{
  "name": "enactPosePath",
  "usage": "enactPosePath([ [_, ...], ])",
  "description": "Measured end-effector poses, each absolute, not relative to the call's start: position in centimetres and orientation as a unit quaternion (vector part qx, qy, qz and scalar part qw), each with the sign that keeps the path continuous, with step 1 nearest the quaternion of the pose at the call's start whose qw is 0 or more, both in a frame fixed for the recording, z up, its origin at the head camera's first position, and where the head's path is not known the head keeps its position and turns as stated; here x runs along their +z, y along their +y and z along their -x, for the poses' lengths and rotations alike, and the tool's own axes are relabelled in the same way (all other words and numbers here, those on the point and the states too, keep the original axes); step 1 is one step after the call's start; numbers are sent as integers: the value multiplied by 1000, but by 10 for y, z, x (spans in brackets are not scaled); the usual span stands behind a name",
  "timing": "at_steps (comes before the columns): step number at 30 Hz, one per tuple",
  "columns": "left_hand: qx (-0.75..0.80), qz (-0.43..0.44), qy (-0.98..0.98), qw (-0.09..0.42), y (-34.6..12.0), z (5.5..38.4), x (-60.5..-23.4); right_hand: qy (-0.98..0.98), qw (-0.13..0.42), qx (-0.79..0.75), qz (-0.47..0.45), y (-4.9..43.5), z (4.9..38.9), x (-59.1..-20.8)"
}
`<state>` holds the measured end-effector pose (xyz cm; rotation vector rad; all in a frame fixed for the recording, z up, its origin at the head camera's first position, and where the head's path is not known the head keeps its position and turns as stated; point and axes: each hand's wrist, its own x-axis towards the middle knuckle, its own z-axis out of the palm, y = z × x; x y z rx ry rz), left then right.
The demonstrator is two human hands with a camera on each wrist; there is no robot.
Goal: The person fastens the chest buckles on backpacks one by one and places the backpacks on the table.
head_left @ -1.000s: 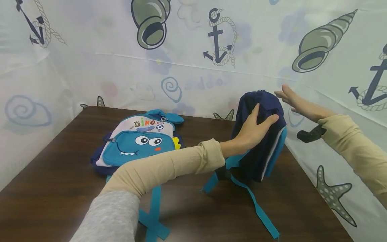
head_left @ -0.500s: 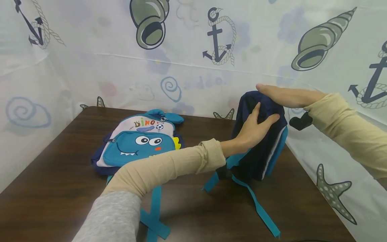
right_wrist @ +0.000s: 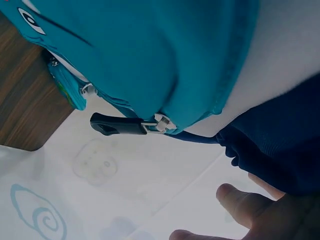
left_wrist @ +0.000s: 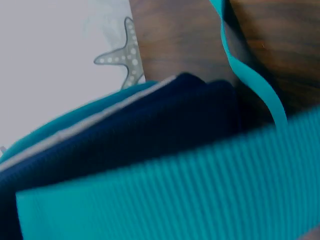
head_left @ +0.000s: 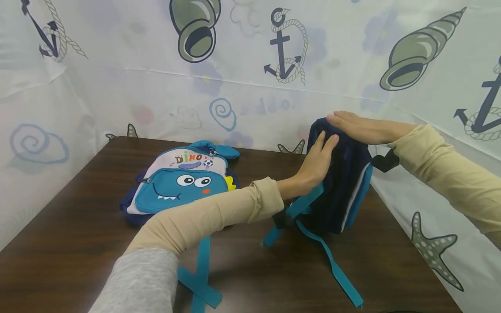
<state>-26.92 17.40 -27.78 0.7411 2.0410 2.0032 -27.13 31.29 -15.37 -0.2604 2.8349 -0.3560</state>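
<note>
A navy and teal child's backpack [head_left: 344,191] stands on its edge at the table's right side, its dark back panel toward my left arm. My left hand [head_left: 313,167] lies with extended fingers against that panel. On the pack's top edge rests my right hand [head_left: 358,126], fingers straight. A broad teal strap [left_wrist: 175,200] crosses close in front of the left wrist camera. In the right wrist view, the teal front pocket [right_wrist: 140,50] and a black zipper pull [right_wrist: 117,124] show beside the right hand [right_wrist: 255,210].
A second backpack [head_left: 180,187] with a dinosaur face lies flat, left of centre, partly behind my left forearm. Its crossed teal straps [head_left: 201,278] reach the front of the brown table [head_left: 70,243]. A loose teal strap [head_left: 336,269] trails from the upright pack. Printed cloth [head_left: 250,52] hangs behind.
My right hand has moved left and settled on the backpack's top edge. The left hand has slid slightly left across the back panel. The other backpack has stayed in place.
</note>
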Motion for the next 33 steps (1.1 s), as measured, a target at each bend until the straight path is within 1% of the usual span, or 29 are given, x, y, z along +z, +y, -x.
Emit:
enactPosePath([
  [6, 670, -245, 696, 75, 169, 286, -285, 980, 130, -122, 87, 315, 271, -155],
  [10, 664, -231, 707, 75, 165, 295, -291, 980, 127, -123, 89, 317, 270, -156],
  [17, 654, -228, 718, 71, 161, 305, -298, 981, 125, -123, 88, 320, 270, -156],
  [20, 642, -229, 728, 72, 160, 306, -306, 981, 125, -125, 87, 320, 270, -157],
  [24, 610, -233, 751, 95, 159, 305, -325, 981, 120, -130, 84, 321, 270, -159],
  [28, 600, -218, 758, 135, 162, 301, -345, 981, 113, -133, 85, 322, 269, -162],
  [33, 618, -189, 745, 168, 165, 295, -356, 981, 109, -133, 94, 322, 268, -163],
])
